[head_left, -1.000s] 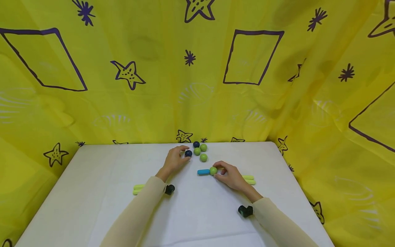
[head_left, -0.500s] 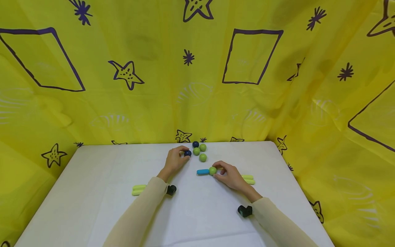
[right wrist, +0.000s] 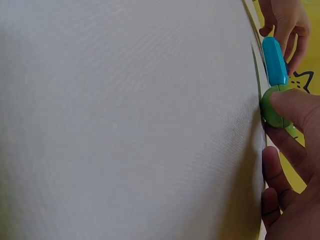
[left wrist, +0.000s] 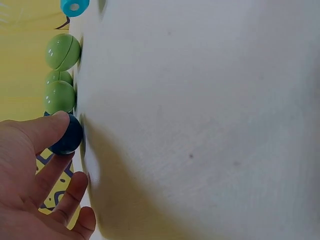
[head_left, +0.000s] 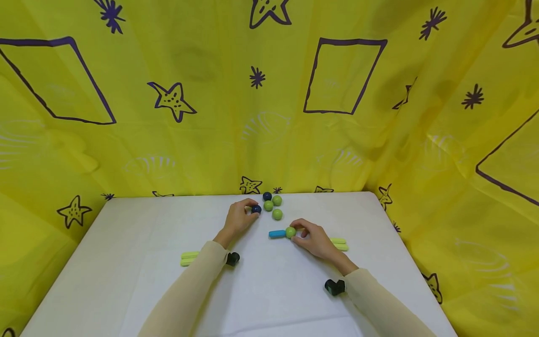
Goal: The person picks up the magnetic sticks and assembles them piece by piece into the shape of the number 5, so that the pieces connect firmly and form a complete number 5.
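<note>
My left hand (head_left: 237, 219) pinches a dark blue ball (left wrist: 72, 136) between thumb and fingers, close over the white table. To its right, my right hand (head_left: 315, 239) holds a glossy green ball (head_left: 290, 232) by thumb and fingertips. A short ribbed blue rod (right wrist: 275, 61) meets that green ball end-on and points left in the head view. In the left wrist view the free end of the blue rod (left wrist: 75, 6) shows a round hole. Between and behind the hands lie a second dark blue ball (head_left: 267, 196) and three loose green balls (head_left: 277, 214).
Pale yellow-green rods lie in pairs on the white table (head_left: 269, 290): the left pair (head_left: 189, 255) is partly under the left sleeve, the right pair (head_left: 338, 244) behind the right hand. A yellow patterned curtain (head_left: 210, 140) stands behind the table's back edge. Black wrist cameras (head_left: 334, 287) sit at both cuffs.
</note>
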### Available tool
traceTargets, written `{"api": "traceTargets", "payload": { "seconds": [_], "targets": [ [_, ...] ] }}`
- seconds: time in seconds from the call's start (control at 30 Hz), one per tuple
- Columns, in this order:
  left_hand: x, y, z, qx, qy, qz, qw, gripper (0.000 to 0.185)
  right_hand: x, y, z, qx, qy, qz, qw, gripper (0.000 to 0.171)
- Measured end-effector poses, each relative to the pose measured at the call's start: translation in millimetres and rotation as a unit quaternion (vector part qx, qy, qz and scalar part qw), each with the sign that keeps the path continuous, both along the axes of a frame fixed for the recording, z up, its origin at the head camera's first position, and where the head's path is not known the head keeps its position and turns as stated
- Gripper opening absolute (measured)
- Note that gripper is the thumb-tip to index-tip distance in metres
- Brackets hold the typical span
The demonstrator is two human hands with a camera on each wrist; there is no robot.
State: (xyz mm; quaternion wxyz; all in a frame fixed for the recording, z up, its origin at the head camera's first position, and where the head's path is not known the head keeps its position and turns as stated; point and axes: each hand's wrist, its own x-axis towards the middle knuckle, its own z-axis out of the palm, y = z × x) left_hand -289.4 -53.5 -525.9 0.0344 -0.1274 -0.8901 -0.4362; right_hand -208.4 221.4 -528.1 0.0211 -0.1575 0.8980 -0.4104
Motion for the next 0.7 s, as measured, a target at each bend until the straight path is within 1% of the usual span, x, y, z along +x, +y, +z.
{"api": "traceTargets", "payload": {
  "seconds": [0.17, 0.27, 0.4, 0.7],
  "targets": [
    [4.2, -4, 4.1, 0.005, -0.021, -0.007, 0.9997, 0.029, -0.2, -2, 1.3, 0.005, 0.003, -0.002, 1.000, 0.035],
    [8.2, -6, 7.1, 0.005, -0.027, -0.012, 0.9996, 0.029, -0.4, -3, 2.5, 0.008, 0.005, -0.007, 1.000, 0.034],
    [14.5, -9, 9.7, 0.002, -0.027, -0.020, 0.9994, 0.028, -1.4, -4, 2.9, 0.012, 0.012, -0.012, 1.000, 0.033],
    [29.4, -15, 9.7, 0.002, -0.016, -0.032, 0.9994, 0.026, -7.0, -8, 1.4, 0.014, 0.015, -0.015, 1.000, 0.034]
  ]
}}
